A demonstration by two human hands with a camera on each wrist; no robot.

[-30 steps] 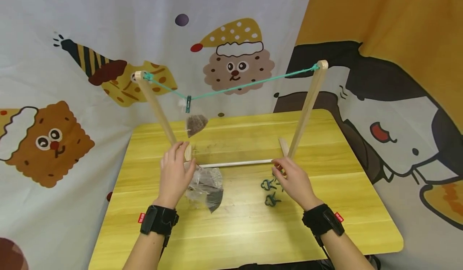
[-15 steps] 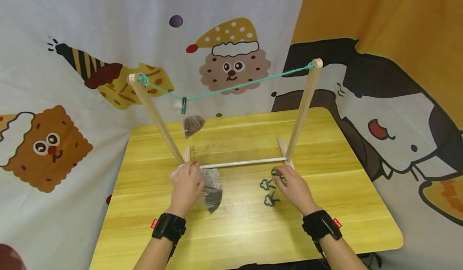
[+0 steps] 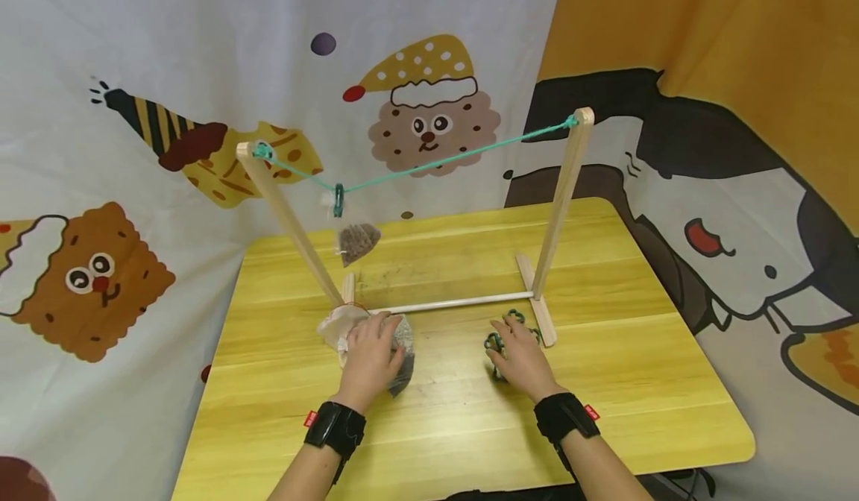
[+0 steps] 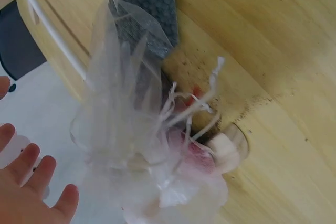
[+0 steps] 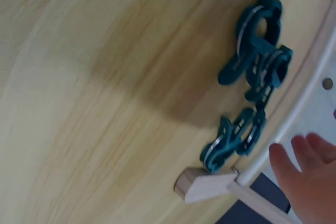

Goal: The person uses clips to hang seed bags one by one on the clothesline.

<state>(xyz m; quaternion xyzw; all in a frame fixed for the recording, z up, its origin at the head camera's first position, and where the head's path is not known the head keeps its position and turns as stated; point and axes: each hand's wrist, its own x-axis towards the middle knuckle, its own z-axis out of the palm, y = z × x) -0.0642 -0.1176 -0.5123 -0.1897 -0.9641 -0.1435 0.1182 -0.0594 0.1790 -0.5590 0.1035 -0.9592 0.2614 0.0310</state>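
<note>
My left hand (image 3: 379,333) lies flat on a pile of sheer drawstring bags (image 3: 401,370) with dark contents, just in front of the rack's left foot. In the left wrist view the bags (image 4: 136,93) lie crumpled on the wood and my fingertips (image 4: 31,179) are spread and straight. My right hand (image 3: 510,337) hovers over or touches several green clips (image 3: 517,314) near the rack's right foot, fingers extended. The right wrist view shows the clips (image 5: 257,61) loose on the table, with none gripped.
A wooden rack (image 3: 560,203) with a white crossbar (image 3: 463,302) stands mid-table. Its green string (image 3: 443,164) carries one clip (image 3: 338,199) holding a small filled bag (image 3: 357,241). The yellow table (image 3: 604,382) is backed by cartoon-print curtains.
Both hands have come back from the rack's feet toward me and lowered. The left now lies on the bags and the right sits over the clips.
</note>
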